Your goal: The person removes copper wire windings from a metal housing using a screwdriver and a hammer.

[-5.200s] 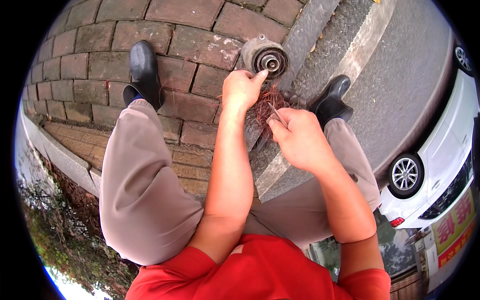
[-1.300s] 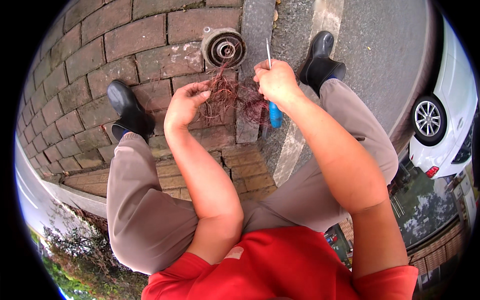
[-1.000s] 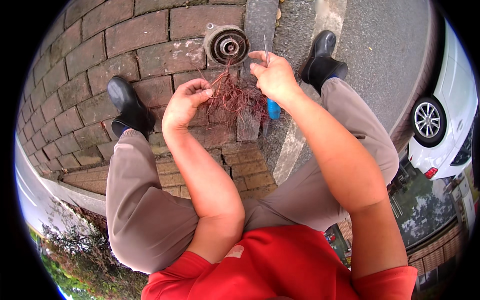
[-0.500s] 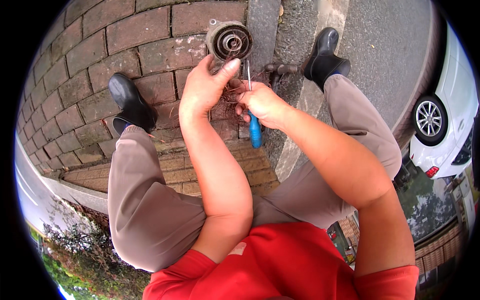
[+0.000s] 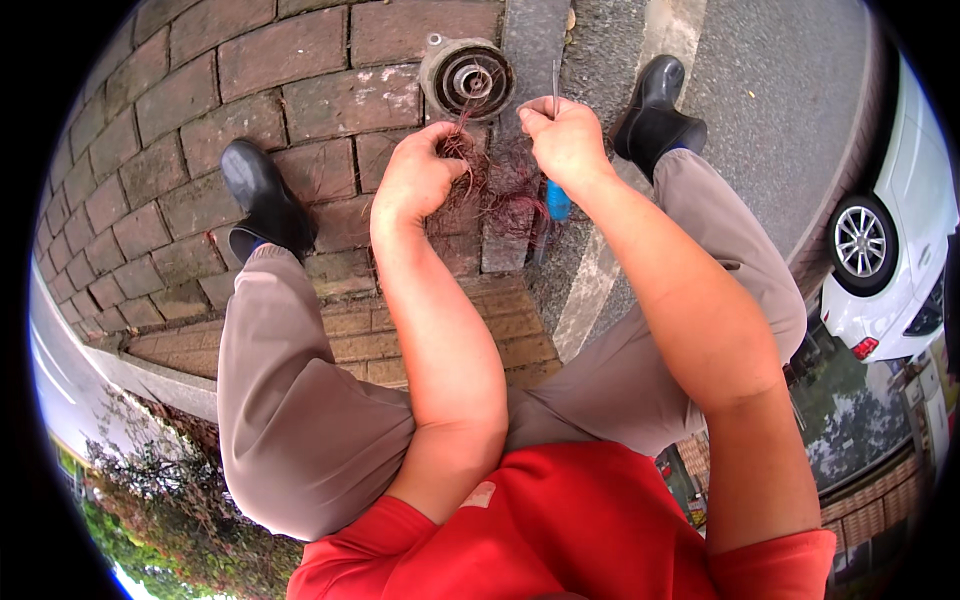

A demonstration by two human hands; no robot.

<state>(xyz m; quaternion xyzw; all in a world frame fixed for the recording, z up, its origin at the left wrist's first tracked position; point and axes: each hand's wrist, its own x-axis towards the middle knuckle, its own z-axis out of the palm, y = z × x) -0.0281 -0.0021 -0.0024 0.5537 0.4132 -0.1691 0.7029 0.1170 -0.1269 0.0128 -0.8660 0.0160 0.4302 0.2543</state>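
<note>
A round metal motor part with a ringed, hollow centre sits on the pavement in front of me. Thin reddish wire lies in a loose tangle below it, with strands running up to its centre. My left hand is closed on the wire, its thumb and fingers curled at the tangle's left side. To the right, my right hand grips a screwdriver with a blue handle. Its thin shaft points away from me, above my fingers, and my hand hides the middle of it.
Red-brown paving bricks cover the left side, beside a grey kerb strip. Asphalt with a pale painted line lies to the right. My black boots stand either side of the work. A white car is parked at the far right.
My right hand has moved right with the screwdriver, away from my left hand. My left hand has dropped from the motor part's rim to the wire, and more of the tangle shows.
</note>
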